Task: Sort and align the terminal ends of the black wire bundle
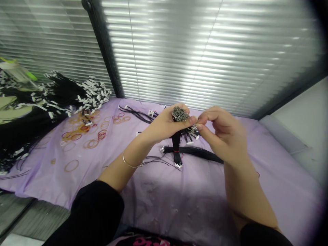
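My left hand (171,123) is wrapped round a thick bundle of black wires (179,114), whose metal-tipped ends face up. Beside it, my right hand (220,131) pinches with thumb and forefinger at the bundle's edge, close to my left thumb; what lies between those fingertips is too small to make out. Loose wire ends (192,130) show just under my left thumb. Below the hands, a short black bundle with a red band (176,150) crosses a longer black wire bundle (202,153) on the purple cloth.
Rubber bands (84,128) lie scattered on the purple cloth (143,191) at the left. Beyond them is a big heap of black wires with white connectors (94,94), with a clear container (19,75) behind. Window blinds (166,51) border the table's back edge.
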A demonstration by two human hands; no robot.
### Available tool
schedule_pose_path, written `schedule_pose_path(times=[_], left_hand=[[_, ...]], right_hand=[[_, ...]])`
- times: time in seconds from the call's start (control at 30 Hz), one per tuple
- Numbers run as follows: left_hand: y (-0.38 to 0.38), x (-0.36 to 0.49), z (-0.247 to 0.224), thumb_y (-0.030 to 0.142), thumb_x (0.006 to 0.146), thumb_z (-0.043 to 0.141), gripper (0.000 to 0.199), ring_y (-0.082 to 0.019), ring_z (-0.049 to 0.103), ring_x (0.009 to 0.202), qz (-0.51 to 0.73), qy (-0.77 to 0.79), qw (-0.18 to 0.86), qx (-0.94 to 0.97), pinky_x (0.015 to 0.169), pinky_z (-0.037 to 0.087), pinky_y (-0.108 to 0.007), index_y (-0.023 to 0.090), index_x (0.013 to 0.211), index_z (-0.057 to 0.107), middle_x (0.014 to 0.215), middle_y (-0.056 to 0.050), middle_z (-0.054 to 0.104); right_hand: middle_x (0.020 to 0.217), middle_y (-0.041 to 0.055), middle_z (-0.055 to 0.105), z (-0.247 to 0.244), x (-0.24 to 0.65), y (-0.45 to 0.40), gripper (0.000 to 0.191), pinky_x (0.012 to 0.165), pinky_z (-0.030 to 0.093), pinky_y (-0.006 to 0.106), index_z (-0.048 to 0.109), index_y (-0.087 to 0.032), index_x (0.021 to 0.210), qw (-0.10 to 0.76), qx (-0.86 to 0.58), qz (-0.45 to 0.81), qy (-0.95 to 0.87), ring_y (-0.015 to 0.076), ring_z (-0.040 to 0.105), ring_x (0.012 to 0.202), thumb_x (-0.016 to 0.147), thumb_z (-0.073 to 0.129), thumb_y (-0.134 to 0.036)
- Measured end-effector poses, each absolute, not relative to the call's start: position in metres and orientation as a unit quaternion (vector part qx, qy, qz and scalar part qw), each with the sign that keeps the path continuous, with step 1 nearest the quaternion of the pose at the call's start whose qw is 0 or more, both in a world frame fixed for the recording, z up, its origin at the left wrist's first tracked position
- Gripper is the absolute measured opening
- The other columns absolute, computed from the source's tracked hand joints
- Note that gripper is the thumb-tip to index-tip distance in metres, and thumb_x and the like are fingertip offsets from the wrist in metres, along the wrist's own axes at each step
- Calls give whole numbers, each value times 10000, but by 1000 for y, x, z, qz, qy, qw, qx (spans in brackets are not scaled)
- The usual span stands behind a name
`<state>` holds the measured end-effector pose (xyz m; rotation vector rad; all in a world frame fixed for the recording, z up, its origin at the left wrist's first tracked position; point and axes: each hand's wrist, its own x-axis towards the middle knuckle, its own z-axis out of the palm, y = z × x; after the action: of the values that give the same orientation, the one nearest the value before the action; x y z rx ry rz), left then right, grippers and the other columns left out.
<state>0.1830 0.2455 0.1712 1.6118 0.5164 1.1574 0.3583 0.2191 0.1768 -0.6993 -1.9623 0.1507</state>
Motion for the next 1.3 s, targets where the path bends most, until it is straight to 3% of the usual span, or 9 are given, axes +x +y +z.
schedule_pose_path(times=[0.13,0.3,0.53,0.8,0.93,1.07,1.3], left_hand=[[243,182,175,380,724,733,343,-78,378,664,469,224,529,671,615,312,-219,161,753,470,693,35,418],[241,180,177,333,716,747,339,-68,363,644,457,224,528,679,595,301,-218,159,738,457,687,40,396],[241,179,177,302,689,765,341,-72,395,647,440,225,518,698,595,329,-222,161,741,459,696,36,432],[242,178,177,235,689,754,301,-83,473,700,426,211,513,715,657,383,-226,154,745,469,727,30,482],[244,178,176,182,678,754,277,-77,461,711,425,190,497,732,685,380,-228,147,730,484,734,29,481],[243,178,176,158,678,750,268,-71,449,691,415,170,492,746,672,377,-226,147,733,488,725,35,475],[242,180,175,165,688,733,266,-65,451,677,420,184,469,755,661,388,-221,149,732,471,731,33,484]], right_hand=[[786,2,594,181,357,213,112,684,447,308,563,-205,823,495,-285,-1,-821,141,549,753,804,628,-116],[792,8,603,184,362,210,130,644,447,306,603,-201,833,483,-272,44,-831,137,555,725,783,648,-90],[786,10,614,186,364,208,140,650,448,333,632,-219,830,534,-274,57,-798,157,571,729,762,669,-103],[830,5,623,187,366,210,101,699,445,303,628,-222,884,464,-311,74,-826,138,569,771,826,627,-139],[828,-2,613,191,368,206,34,710,434,287,621,-212,839,421,-343,138,-828,123,556,768,860,602,-194],[788,-17,594,196,370,201,96,672,420,263,618,-213,809,375,-372,208,-823,104,535,726,887,567,-231],[755,-15,570,192,366,197,153,642,405,267,586,-206,804,410,-426,212,-778,107,510,703,903,553,-318]])
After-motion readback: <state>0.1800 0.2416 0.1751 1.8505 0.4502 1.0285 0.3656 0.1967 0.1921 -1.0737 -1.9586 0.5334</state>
